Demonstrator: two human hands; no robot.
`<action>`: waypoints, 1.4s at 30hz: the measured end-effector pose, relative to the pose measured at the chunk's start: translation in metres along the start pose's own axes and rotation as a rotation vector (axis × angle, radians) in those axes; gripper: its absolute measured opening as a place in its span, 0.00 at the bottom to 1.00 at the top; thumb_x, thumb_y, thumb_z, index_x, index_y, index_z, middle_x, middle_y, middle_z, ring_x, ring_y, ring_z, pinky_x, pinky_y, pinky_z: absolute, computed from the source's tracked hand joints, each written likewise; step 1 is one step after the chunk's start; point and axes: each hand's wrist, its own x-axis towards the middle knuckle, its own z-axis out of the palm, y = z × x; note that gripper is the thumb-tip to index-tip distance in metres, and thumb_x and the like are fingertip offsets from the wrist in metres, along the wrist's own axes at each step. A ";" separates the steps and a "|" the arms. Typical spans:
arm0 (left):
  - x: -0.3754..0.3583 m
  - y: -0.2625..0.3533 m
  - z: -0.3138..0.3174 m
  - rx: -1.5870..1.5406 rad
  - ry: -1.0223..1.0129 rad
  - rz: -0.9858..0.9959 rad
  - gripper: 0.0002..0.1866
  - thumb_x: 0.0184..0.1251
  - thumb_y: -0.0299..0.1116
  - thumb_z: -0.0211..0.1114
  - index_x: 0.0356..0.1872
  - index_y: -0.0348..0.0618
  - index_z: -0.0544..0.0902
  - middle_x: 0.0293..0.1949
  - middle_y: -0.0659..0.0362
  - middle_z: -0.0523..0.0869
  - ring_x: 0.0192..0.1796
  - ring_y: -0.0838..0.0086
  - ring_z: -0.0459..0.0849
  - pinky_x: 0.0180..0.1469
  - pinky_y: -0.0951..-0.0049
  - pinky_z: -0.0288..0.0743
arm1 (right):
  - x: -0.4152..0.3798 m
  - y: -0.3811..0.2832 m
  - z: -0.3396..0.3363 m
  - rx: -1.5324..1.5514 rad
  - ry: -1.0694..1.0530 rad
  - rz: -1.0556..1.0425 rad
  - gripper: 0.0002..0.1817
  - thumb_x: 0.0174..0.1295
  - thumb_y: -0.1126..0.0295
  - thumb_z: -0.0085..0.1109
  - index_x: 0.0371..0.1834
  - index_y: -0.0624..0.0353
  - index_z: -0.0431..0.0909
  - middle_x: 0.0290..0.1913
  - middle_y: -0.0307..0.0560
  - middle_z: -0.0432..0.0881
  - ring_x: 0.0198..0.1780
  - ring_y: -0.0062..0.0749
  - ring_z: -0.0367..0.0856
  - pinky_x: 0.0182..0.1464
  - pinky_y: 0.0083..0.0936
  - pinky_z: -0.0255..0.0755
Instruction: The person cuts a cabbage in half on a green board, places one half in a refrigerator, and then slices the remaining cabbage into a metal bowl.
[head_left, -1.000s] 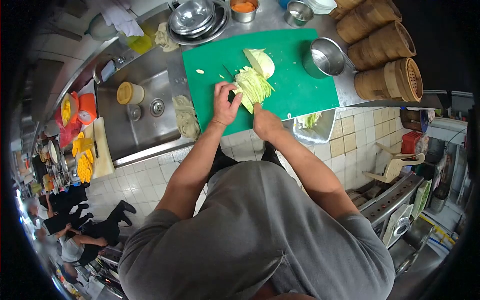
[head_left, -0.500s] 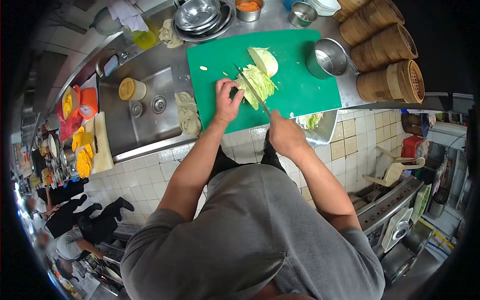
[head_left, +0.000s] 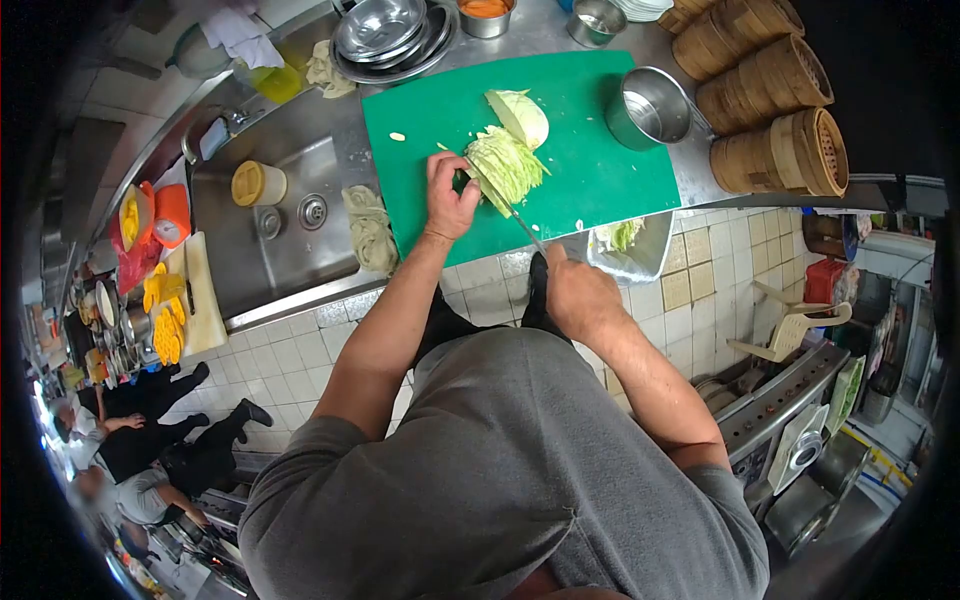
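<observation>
On the green cutting board [head_left: 590, 95] lies a pile of sliced cabbage [head_left: 508, 165], with a larger cabbage wedge [head_left: 520, 117] just behind it. My left hand [head_left: 452, 195] has its fingers curled and pressed against the pile's left edge, steadying it. My right hand [head_left: 582, 298] is wrapped round the handle of a knife [head_left: 526, 229]. Its blade runs up and left along the near-left side of the cabbage, close to my left fingertips. The blade's tip is hidden near those fingers.
A steel pot [head_left: 650, 108] stands on the board's right part, near bamboo steamers [head_left: 780, 155]. Below the board's front edge is a bin [head_left: 645, 245] with cabbage scraps. The sink [head_left: 275, 220] lies left, a cloth [head_left: 370, 228] on its edge. Other people [head_left: 150, 440] stand far left.
My right hand has drawn the knife down towards me. The blade has moved from across the cabbage to its near-left side. My left hand still rests at the cabbage's left edge.
</observation>
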 end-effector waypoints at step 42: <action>0.000 0.003 0.001 0.049 0.021 0.017 0.15 0.59 0.27 0.69 0.47 0.38 0.83 0.52 0.47 0.79 0.57 0.51 0.80 0.67 0.56 0.75 | 0.075 -0.032 0.016 0.083 -0.070 0.074 0.13 0.76 0.75 0.47 0.59 0.65 0.70 0.52 0.71 0.90 0.56 0.65 0.91 0.60 0.54 0.83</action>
